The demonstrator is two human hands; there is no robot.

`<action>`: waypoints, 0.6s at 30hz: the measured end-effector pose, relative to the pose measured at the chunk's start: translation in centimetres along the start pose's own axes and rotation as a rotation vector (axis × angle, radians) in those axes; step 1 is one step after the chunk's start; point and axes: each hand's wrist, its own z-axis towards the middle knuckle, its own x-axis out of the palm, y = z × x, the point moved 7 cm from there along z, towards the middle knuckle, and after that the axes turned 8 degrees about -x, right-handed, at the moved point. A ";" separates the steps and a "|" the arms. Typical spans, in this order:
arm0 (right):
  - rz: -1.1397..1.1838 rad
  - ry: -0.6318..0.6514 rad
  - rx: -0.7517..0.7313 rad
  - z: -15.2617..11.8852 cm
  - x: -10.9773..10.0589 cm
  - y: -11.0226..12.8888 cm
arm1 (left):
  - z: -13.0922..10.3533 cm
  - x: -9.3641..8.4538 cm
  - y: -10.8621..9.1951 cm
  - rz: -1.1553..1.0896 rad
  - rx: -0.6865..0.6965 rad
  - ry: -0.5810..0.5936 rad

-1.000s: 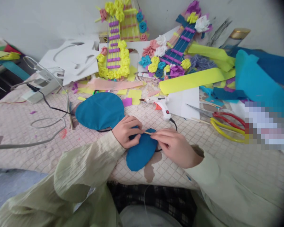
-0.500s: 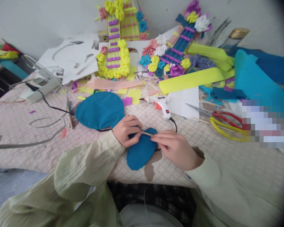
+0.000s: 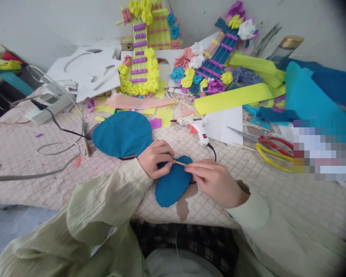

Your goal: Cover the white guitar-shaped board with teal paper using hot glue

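Observation:
A thin wooden stick (image 3: pixel 180 163) lies across a small blue rounded piece (image 3: pixel 173 188) on the table. My left hand (image 3: pixel 157 158) pinches the stick's left end, its palm side over the blue piece. The fingertips of my right hand (image 3: pixel 215 179) are closed on the right end. Beyond my left hand rests a larger blue oval piece (image 3: pixel 122 134); the two blue pieces meet or overlap near my left fingers, where the join is hidden. A white glue gun (image 3: pixel 199 129) lies just past my hands, its nozzle pointing left.
Red-and-yellow-handled scissors (image 3: pixel 273 148) lie at the right. Two paper-flowered model instruments, one yellow (image 3: pixel 138 61) and one blue (image 3: pixel 219 57), lean at the back. A power strip (image 3: pixel 50 104) with cables (image 3: pixel 60 165) occupies the left. Yellow paper (image 3: pixel 233 98) crosses the table behind the glue gun.
Almost nothing differs. Both hands keep the same hold on the stick, and the whole view has shifted very slightly.

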 end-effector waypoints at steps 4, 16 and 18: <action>-0.022 -0.004 0.026 0.0 0.1 -0.2 | 0.0 -0.1 0.0 -0.008 0.008 -0.002; -0.049 0.033 0.094 -0.1 0.4 -1.1 | 0.0 0.0 0.1 -0.008 -0.010 -0.015; -0.043 0.034 0.100 -0.1 0.4 -1.0 | 0.1 0.0 0.1 -0.007 -0.016 -0.007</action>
